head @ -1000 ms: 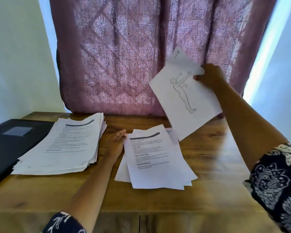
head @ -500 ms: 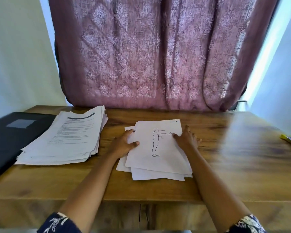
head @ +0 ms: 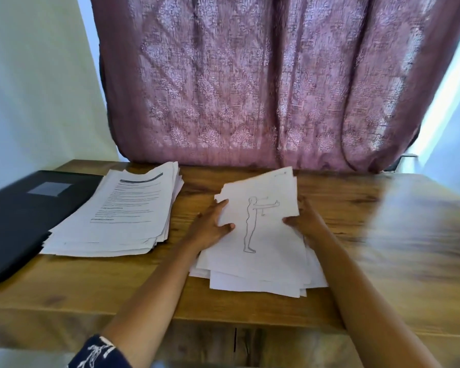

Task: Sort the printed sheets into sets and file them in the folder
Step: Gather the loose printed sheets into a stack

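Both hands are now on the sides of the small pile [head: 258,284] in the middle of the table [head: 383,235]. The left hand [head: 210,229] grips its left edge, with the thumb on top and the fingers going under the paper. The right hand [head: 303,220] holds the right edge in the same way, though most of its fingers are hidden behind the sheets.

One second ago the right hand held the figure sheet [head: 266,235] up in the air while the left hand rested flat beside the pile. Half a second ago that sheet had come down on top of the pile. Now it is the top sheet, and the far end of the upper sheets looks a little raised from the table. The lower sheets are fanned out and not aligned.

I judge that this set is now complete, or nearly so, and that the hands are gathering it to square the edges.

To the left, well apart, lies the big pile [head: 122,216] of text pages, still unsorted as it seems. Just beside it, the black folder [head: 16,221] lies closed at the left edge of the table, so nothing appears to be filed yet. A purple curtain [head: 250,88] hangs behind.
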`<state>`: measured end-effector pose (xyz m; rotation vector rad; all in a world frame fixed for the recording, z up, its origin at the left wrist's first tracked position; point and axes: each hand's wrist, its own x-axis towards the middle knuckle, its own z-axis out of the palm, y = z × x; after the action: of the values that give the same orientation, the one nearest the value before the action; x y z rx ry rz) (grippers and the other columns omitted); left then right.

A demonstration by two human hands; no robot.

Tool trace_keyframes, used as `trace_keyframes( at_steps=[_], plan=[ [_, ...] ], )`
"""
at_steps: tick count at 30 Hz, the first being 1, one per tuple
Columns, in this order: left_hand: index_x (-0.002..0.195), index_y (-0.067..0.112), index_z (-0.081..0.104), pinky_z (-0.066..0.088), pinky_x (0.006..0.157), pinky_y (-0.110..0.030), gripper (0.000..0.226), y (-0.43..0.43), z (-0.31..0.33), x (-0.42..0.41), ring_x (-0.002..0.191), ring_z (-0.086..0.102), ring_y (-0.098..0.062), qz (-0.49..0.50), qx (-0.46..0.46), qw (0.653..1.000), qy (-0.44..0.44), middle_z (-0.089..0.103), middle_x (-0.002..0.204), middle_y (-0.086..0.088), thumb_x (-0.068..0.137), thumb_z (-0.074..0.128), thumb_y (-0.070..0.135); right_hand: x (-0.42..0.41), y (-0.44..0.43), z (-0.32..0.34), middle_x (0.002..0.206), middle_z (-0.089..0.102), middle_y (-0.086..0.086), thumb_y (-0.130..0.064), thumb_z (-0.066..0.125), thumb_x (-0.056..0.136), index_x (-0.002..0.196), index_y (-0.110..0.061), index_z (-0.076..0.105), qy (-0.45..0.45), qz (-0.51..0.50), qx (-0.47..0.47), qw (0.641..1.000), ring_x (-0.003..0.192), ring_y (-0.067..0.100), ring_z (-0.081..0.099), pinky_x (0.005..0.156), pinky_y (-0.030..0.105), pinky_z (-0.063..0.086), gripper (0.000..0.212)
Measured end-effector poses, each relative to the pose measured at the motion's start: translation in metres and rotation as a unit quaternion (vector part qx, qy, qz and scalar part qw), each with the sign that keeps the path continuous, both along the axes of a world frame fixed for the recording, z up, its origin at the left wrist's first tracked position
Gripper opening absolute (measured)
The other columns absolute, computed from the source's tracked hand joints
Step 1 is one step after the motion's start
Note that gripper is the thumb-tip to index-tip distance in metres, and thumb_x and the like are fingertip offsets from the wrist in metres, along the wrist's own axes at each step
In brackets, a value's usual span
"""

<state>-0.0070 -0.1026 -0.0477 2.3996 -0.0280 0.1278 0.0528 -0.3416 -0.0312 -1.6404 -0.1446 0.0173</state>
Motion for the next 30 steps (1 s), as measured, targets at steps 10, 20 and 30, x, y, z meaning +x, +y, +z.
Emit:
trace_keyframes(
  at_steps=[10, 20, 30],
  plan=[
    [0.139, 0.023, 0.046, 0.044, 0.095, -0.026, 0.07, 0.105, 0.078, -0.041, 0.113, 0.055, -0.017, 0.147, -0.232, 0.953, -0.127, 0.057, 0.126, 0.004, 0.076, 0.077, 0.021, 0.001, 0.101, 0.06, 0.084, 0.072, -0.002, 0.02, 0.061, 0.077, 0.103, -0.005, 0.058, -0.057, 0.103, 0.14, 0.983, 0.073, 0.008, 0.069, 0.068, 0.023, 0.056, 0.036],
    [0.151, 0.014, 0.025, 0.036, 0.109, -0.045, 0.074, 0.265, 0.044, -0.058, 0.136, 0.039, -0.033, 0.284, 0.118, 0.946, 0.097, 0.037, 0.152, -0.011, 0.093, 0.05, 0.054, 0.003, 0.287, 0.003, 0.131, 0.054, 0.012, -0.013, 0.064, 0.084, 0.134, -0.014, 0.036, 0.013, 0.127, -0.113, 0.985, 0.114, 0.026, 0.055, 0.097, 0.043, 0.049, 0.058],
    [0.154, 0.012, 0.004, 0.009, 0.121, -0.042, 0.077, 0.246, 0.0, -0.065, 0.149, 0.006, -0.028, 0.278, 0.246, 0.926, 0.071, 0.008, 0.161, -0.012, 0.098, 0.028, 0.058, -0.009, 0.291, -0.02, 0.154, 0.03, 0.008, -0.05, 0.042, 0.095, 0.152, -0.014, 0.0, -0.107, 0.099, -0.428, 0.892, 0.144, 0.029, 0.022, 0.116, 0.051, 0.003, 0.079]
  ],
)
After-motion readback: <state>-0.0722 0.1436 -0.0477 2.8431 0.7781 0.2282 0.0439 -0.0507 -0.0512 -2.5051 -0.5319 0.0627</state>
